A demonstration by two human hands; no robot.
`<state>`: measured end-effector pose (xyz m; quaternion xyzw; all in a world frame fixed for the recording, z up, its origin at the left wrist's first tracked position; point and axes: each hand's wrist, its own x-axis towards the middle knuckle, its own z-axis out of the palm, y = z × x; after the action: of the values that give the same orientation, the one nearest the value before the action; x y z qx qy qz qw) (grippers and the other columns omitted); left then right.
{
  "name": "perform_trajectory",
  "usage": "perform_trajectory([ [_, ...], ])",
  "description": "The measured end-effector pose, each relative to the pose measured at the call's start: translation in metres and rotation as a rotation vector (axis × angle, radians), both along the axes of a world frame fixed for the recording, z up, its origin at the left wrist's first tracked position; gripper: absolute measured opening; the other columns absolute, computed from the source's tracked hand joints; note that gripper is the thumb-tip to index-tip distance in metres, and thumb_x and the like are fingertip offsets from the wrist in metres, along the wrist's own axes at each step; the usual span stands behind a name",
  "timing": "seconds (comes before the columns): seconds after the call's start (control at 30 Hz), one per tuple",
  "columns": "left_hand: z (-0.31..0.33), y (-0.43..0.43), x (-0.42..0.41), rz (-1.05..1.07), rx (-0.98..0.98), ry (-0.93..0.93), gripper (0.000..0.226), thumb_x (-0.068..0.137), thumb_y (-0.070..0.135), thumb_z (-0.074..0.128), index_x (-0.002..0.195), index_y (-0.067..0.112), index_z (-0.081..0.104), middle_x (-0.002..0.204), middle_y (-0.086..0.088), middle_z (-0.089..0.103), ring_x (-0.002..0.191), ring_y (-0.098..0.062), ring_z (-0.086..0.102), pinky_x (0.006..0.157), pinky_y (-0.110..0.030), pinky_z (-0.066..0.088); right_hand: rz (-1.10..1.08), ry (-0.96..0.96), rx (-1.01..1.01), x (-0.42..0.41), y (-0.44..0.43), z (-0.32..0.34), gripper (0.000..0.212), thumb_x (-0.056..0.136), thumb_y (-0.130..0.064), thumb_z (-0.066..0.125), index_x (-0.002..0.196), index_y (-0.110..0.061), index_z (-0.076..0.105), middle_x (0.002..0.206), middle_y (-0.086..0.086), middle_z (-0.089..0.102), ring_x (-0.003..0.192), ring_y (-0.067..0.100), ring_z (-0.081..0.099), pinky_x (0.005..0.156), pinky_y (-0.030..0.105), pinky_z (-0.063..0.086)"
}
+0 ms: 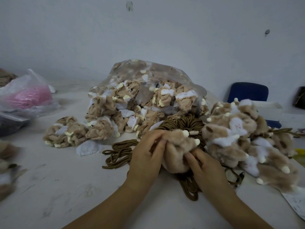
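**Both hands working one plush piece.** The plush piece (179, 146) is held just above the counter (66, 179), over a bundle of brown cords (189, 123). The left hand (146, 152) grips its upper left edge, fingers (159, 142) curled into the fur. The right hand (205, 167) pinches its lower right side, fingers (192, 157) pressed into the pile. The piece looks light, soft and limp, and will likely fold or sag wherever it is unsupported. A two-point hold on the fabric body, rather than on the small cream tips, seems soundest. The fur should give friction, so slipping is unlikely, though hard pulling could strain a seam. Beyond the fingers lies a clear bag (148, 75) of similar pieces. Right of the fingers is a pile of fluffy pieces (247, 139), and far to their left a pink-filled bag (28, 96).
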<state>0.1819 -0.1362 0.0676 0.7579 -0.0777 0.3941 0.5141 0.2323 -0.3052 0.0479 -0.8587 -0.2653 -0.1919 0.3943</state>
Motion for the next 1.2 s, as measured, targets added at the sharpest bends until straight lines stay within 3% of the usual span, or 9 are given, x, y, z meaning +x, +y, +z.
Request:
perform_trajectory([
  [0.27,-0.001,0.000,0.000,0.083,-0.049,-0.110,0.018,0.092,0.010,0.054,0.100,0.024,0.063,0.108,0.015,0.061,0.107,0.006,0.055,0.092,-0.008,0.040,0.036,0.039,0.034,-0.002,0.006,0.000,0.036,0.079,-0.067,0.033,0.066,-0.037,0.047,0.074,-0.020,0.057,0.066,0.008,0.054,0.055,0.034,0.042],
  [0.43,-0.002,0.003,0.003,0.113,-0.127,-0.093,0.032,0.094,0.001,0.059,0.094,0.033,0.059,0.104,0.013,0.060,0.102,0.002,0.057,0.090,-0.016,0.045,0.031,0.095,0.066,0.000,0.004,0.002,0.040,0.079,-0.065,0.034,0.062,-0.031,0.045,0.062,-0.016,0.055,0.057,0.006,0.051,0.052,0.033,0.038],
  [0.53,-0.004,0.003,0.003,0.089,-0.194,-0.046,0.024,0.094,0.013,0.057,0.091,0.037,0.060,0.099,0.015,0.063,0.101,-0.002,0.060,0.089,-0.021,0.048,0.042,0.104,0.042,0.000,0.004,0.002,0.044,0.078,-0.068,0.033,0.063,-0.029,0.048,0.067,-0.013,0.057,0.059,0.008,0.053,0.055,0.037,0.041],
  [0.63,-0.003,0.005,0.004,0.040,-0.367,0.085,0.027,0.098,0.017,0.057,0.088,0.040,0.066,0.095,0.012,0.069,0.095,-0.009,0.065,0.082,-0.029,0.054,0.027,0.143,0.022,0.002,0.001,0.001,0.048,0.076,-0.069,0.034,0.063,-0.026,0.049,0.065,-0.009,0.057,0.056,0.008,0.052,0.055,0.038,0.042],
  [0.8,0.005,0.016,0.007,-0.055,-0.761,0.254,0.026,0.098,0.018,0.057,0.084,0.033,0.072,0.096,0.000,0.075,0.097,-0.022,0.070,0.080,-0.037,0.057,0.100,0.196,0.001,0.006,-0.018,0.011,0.049,0.070,-0.072,0.046,0.068,-0.024,0.056,0.058,-0.002,0.053,0.049,0.004,0.045,0.047,0.020,0.036],
  [0.93,0.008,0.017,0.007,-0.192,-0.925,0.313,0.024,0.098,0.015,0.057,0.084,0.024,0.073,0.098,-0.010,0.074,0.086,-0.020,0.070,0.068,-0.032,0.057,0.013,0.160,0.210,0.007,-0.020,0.024,0.030,0.071,-0.063,0.055,0.072,-0.032,0.056,0.053,-0.009,0.052,0.043,0.001,0.045,0.041,0.014,0.036],
  [1.03,0.007,0.012,0.008,-0.233,-0.896,0.335,0.022,0.097,0.013,0.058,0.082,0.022,0.072,0.095,-0.013,0.073,0.082,-0.018,0.070,0.067,-0.031,0.057,0.029,0.139,0.314,0.006,-0.016,0.028,0.012,0.080,-0.051,0.066,0.082,-0.043,0.057,0.071,-0.017,0.061,0.057,-0.005,0.055,0.049,0.009,0.043],
  [1.13,0.001,0.006,0.009,-0.274,-0.765,0.364,0.024,0.095,0.015,0.060,0.081,0.028,0.074,0.097,-0.011,0.074,0.089,-0.023,0.069,0.075,-0.038,0.057,0.195,0.218,0.193,0.002,-0.005,0.023,0.023,0.082,-0.049,0.065,0.102,-0.054,0.057,0.100,-0.025,0.062,0.089,-0.006,0.061,0.068,0.013,0.051],
  [1.2,-0.003,0.002,0.008,-0.282,-0.561,0.351,0.025,0.094,0.012,0.061,0.085,0.031,0.074,0.092,-0.001,0.074,0.088,-0.017,0.068,0.070,-0.029,0.054,0.259,0.231,0.122,0.001,0.000,0.017,0.034,0.086,-0.032,0.065,0.103,-0.060,0.054,0.100,-0.027,0.062,0.091,-0.005,0.060,0.069,0.010,0.048],
])
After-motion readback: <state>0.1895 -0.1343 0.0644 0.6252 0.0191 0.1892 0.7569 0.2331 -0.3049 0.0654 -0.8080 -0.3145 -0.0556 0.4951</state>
